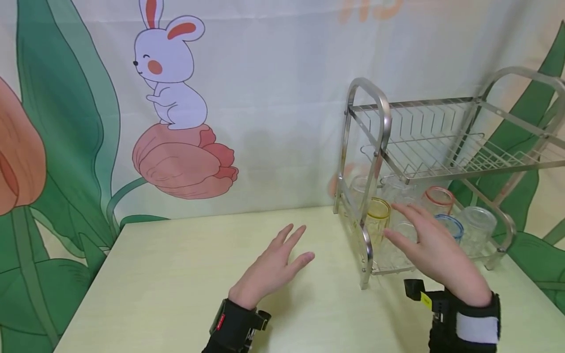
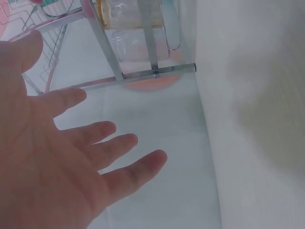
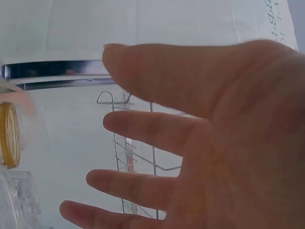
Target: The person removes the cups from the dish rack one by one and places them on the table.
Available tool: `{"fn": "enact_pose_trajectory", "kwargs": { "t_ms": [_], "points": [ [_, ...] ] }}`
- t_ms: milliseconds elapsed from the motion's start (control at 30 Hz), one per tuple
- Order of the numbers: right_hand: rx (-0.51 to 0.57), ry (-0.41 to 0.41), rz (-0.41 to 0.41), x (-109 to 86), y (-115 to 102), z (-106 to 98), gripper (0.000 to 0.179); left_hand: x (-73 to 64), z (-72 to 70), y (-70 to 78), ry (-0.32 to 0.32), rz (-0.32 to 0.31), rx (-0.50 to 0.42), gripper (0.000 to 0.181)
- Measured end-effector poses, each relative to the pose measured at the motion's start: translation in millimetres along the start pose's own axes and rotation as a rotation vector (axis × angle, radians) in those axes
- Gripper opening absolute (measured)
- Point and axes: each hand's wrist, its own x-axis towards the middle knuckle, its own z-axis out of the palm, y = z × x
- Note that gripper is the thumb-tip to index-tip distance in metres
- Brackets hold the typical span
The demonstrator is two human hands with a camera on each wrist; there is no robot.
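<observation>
My left hand (image 1: 271,267) hovers over the table, left of the metal dish rack (image 1: 368,235), its fingers spread and holding nothing. In the left wrist view its palm and fingers show bare. My right hand (image 1: 434,245) is in front of the rack's lower level, fingers extended and apart, with nothing in its grasp. Close to its fingertips stands a yellow-rimmed glass (image 1: 378,215). Other glasses share that lower level: a red-rimmed glass (image 1: 438,198), a blue-rimmed glass (image 1: 451,225) and several clear ones, such as the clear glass (image 1: 477,223) at the right. My right hand partly hides some of them.
The rack's wire upper shelf (image 1: 463,147) overhangs the glasses. Behind the pale table (image 1: 176,284) hangs a printed curtain (image 1: 282,122) with a rabbit and tulips. The rack's curved side frame (image 1: 384,117) rises between the left part of the table and the glasses.
</observation>
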Motion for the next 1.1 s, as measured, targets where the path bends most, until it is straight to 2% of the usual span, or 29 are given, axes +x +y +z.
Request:
{"fn": "enact_pose_trajectory", "kwargs": {
  "t_ms": [333, 633, 767, 1100],
  "points": [
    [0.013, -0.026, 0.036, 4.8, 22, 1, 0.067, 1.7, 7.0, 5.3, -0.021, 0.025, -0.044, 0.072],
    [-0.009, -0.053, 0.063, 17.5, 38, 11, 0.071, 10.2, 9.1, 28.9, -0.019, 0.070, -0.138, 0.070],
    [-0.017, -0.053, 0.068, 20.8, 41, 15, 0.070, 11.8, 9.8, 33.2, -0.016, 0.075, -0.133, 0.069],
    [-0.030, -0.060, 0.093, 21.7, 44, 15, 0.073, 12.9, 10.9, 32.9, -0.022, 0.065, -0.122, 0.070]
  ]
}}
